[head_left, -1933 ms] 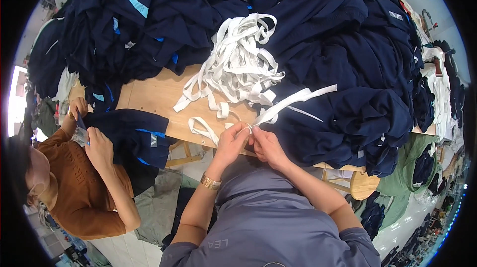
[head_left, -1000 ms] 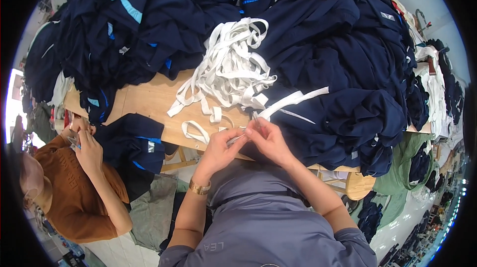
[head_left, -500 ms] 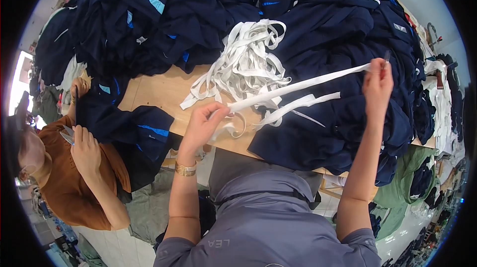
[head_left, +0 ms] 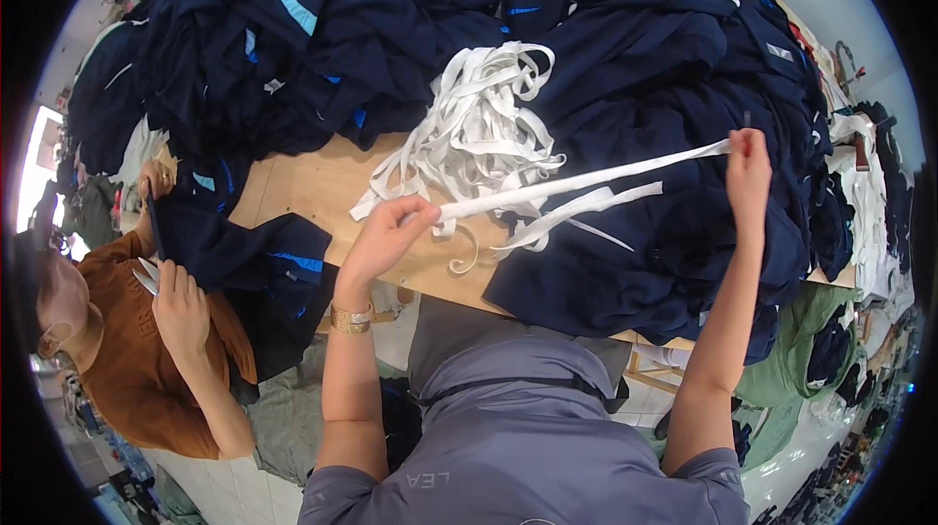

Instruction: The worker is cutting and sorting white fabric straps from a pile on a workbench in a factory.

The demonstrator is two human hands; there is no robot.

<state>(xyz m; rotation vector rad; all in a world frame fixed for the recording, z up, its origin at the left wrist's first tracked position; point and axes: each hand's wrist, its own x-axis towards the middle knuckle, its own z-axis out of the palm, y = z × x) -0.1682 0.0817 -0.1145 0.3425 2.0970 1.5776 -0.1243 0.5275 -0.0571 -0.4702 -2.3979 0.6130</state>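
Note:
A white fabric band [head_left: 586, 179] is stretched in a nearly straight line between my hands, rising toward the right. My left hand [head_left: 389, 237] pinches its left end, above the wooden table edge. At the other end my right hand [head_left: 749, 178] is closed on the band. A small dark tip [head_left: 746, 119] sticks up above the right fingers; its kind is not clear. Below the stretched band lie loose cut white strips [head_left: 586, 208] across navy cloth. Just behind it, a tangled heap of white band [head_left: 484, 125] covers part of the table.
Piles of navy garments [head_left: 645, 66] surround the wooden table top [head_left: 322, 173]. At left, a person in a brown shirt [head_left: 156, 369] holds small metal scissors [head_left: 147, 277] and a navy garment [head_left: 283, 261]. Green cloth [head_left: 796, 330] hangs at the right.
My left hand has shifted slightly left, and my right hand has dropped a little. The band remains stretched between them. The person's scissors hand at left has moved slightly.

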